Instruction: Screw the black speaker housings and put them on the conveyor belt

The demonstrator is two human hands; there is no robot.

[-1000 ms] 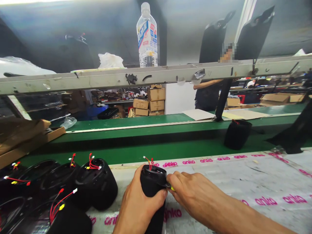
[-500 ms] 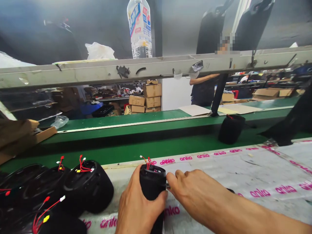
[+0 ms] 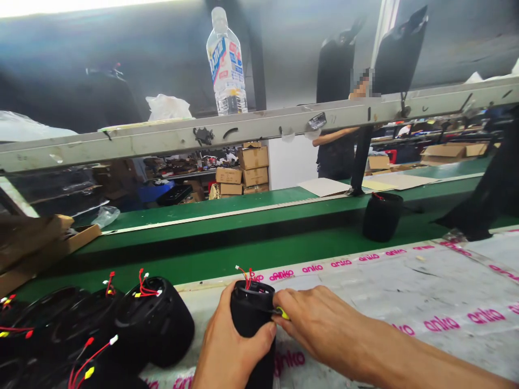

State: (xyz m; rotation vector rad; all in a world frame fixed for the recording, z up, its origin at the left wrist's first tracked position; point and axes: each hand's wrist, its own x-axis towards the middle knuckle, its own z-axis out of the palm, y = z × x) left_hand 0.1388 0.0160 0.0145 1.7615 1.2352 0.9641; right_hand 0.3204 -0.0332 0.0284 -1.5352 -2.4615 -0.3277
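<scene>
A black cylindrical housing point(image 3: 252, 319) stands upright at the lower middle, with red wires and small connectors point(image 3: 248, 278) sticking out of its open top. My left hand point(image 3: 229, 343) is wrapped round its left side, thumb across the front. At its upper right rim, my right hand point(image 3: 312, 319) is closed on a small tool with a yellow part point(image 3: 283, 313), whose thin dark end touches the housing just below the rim. Most of the tool is hidden in the fingers.
Several black housings with wires point(image 3: 154, 319) stand at the lower left. Another housing point(image 3: 381, 216) is on the green conveyor point(image 3: 194, 246). A bottle point(image 3: 227, 65) stands on the shelf rail point(image 3: 251, 123). Behind the conveyor are cardboard boxes point(image 3: 254, 158) and a person point(image 3: 336, 154).
The camera view has shifted slightly. My right hand has turned a little, and the yellow part of the tool now shows. My left hand keeps its hold on the housing.
</scene>
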